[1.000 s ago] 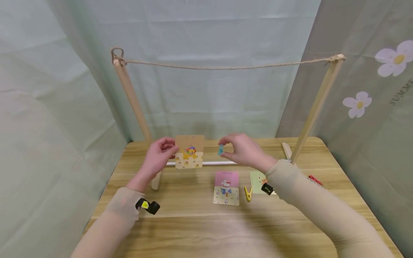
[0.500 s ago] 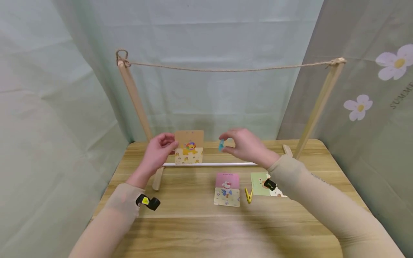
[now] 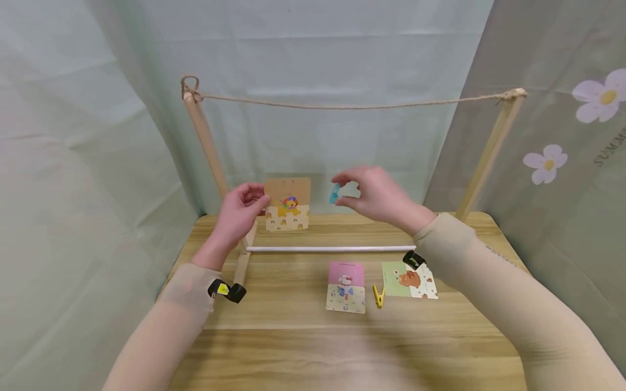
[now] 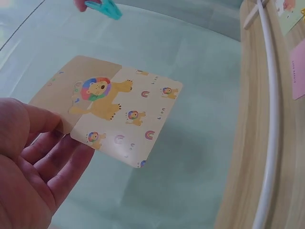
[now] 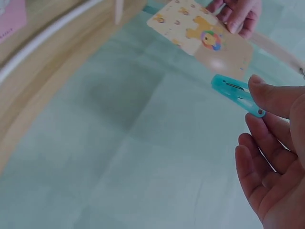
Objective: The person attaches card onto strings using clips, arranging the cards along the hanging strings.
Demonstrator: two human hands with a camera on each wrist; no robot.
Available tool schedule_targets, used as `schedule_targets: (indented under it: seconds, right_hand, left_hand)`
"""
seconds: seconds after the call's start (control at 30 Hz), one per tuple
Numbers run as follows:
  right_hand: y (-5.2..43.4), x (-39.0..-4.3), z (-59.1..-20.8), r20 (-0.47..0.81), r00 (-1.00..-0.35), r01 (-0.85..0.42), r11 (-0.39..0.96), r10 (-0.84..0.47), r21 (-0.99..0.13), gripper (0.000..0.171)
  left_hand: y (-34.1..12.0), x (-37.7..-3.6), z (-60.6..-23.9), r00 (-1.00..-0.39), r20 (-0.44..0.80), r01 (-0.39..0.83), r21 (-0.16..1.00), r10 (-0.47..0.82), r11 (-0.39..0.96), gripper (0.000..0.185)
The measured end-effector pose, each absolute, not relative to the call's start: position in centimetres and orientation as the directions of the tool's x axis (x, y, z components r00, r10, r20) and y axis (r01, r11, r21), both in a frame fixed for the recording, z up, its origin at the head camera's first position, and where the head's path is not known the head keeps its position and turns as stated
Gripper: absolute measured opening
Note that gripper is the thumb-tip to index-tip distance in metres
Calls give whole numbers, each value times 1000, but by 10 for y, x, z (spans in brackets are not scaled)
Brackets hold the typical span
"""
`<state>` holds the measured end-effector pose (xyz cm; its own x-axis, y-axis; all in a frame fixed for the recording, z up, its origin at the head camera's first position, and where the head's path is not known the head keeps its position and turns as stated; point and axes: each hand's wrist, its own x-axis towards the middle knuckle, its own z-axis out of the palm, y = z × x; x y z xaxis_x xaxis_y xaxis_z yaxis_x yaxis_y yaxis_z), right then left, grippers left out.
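From my remote station, I am watching both hands rising off the wooden table [image 3: 293, 347] toward the twine line [image 3: 342, 104] strung between two posts; half a second ago they were hovering lower, so the pair looks, to my eye, headed for the line. My left hand [image 3: 238, 214] is pinching the lion card [image 3: 287, 204] by its left edge, held upright facing me, its long axis vertical, brown half uppermost. My right hand [image 3: 374, 196] is gripping the teal clip [image 3: 335, 193] between thumb and forefinger, the clip's long axis pointing leftward at the card, just beside it but apart.
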<state>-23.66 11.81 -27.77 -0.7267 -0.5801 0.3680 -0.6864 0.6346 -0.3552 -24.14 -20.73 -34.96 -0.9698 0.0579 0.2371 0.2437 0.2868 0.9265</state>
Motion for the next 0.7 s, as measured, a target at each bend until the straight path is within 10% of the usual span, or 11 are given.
schedule_targets:
  seconds: [0.7]
  right_hand:
    - [103, -242, -215, 474, -694, -710, 626, -542, -322, 37]
  left_hand:
    - [-210, -252, -310, -947, 322, 313, 916, 8, 251, 38]
